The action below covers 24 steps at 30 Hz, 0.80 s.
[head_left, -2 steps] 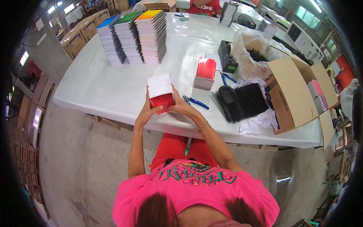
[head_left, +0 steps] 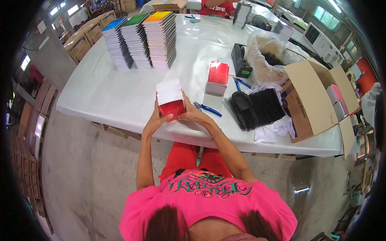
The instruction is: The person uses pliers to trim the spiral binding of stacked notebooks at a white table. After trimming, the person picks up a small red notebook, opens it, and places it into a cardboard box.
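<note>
Over the near edge of the table, a stack of small red-covered notepads [head_left: 172, 109] is gripped from both sides, its white page edges facing away from me. My left hand [head_left: 155, 119] is closed round its left side, thumb on the red cover. On the opposite side my right hand [head_left: 194, 111] presses with fingers and thumb. Just right of that hand lie blue-handled cutting pliers [head_left: 209, 109]. Another stack of red-covered pads [head_left: 218, 77] stands farther back.
Three tall stacks of spiral notebooks, blue [head_left: 117, 44], green [head_left: 138, 42] and yellow [head_left: 161, 40], stand far left. Black spiral coils [head_left: 267, 108], a black tape dispenser [head_left: 240, 60], more blue pliers [head_left: 242, 83] and an open cardboard box [head_left: 309, 102] occupy the right. A person [head_left: 217, 8] sits across.
</note>
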Motion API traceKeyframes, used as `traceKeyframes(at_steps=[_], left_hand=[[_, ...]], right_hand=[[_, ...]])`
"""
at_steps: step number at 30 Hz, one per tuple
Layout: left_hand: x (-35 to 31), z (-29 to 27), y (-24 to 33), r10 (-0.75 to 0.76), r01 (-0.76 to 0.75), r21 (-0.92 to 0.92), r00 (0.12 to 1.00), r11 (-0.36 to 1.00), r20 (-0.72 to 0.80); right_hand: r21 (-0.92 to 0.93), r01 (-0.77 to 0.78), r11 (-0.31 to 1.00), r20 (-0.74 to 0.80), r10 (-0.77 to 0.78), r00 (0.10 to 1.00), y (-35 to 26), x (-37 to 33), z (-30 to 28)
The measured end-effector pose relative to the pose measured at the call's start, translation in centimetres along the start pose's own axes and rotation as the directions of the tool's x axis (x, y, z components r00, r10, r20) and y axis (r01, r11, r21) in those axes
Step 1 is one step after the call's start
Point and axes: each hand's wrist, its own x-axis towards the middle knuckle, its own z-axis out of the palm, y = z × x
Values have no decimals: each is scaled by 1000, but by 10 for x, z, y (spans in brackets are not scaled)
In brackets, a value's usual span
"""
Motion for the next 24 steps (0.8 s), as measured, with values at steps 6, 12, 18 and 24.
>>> traceKeyframes(at_steps=[6, 12, 18, 24], left_hand=[[5, 12, 8, 165, -150, 156, 982, 976, -86], [60, 45, 90, 152, -150, -72, 988, 986, 29], [154, 90, 145, 47, 10, -224, 968, 974, 248], [207, 114, 144, -114, 147, -86, 946, 985, 302]], right_hand=[[-8, 30, 1000, -20, -30, 999, -4, -6, -12], [-101, -40, 994, -203, 19, 979, -70, -16, -81], [225, -183, 957, -333, 252, 909, -118, -18, -155], [371, -217, 903, -365, 356, 860, -110, -24, -190]])
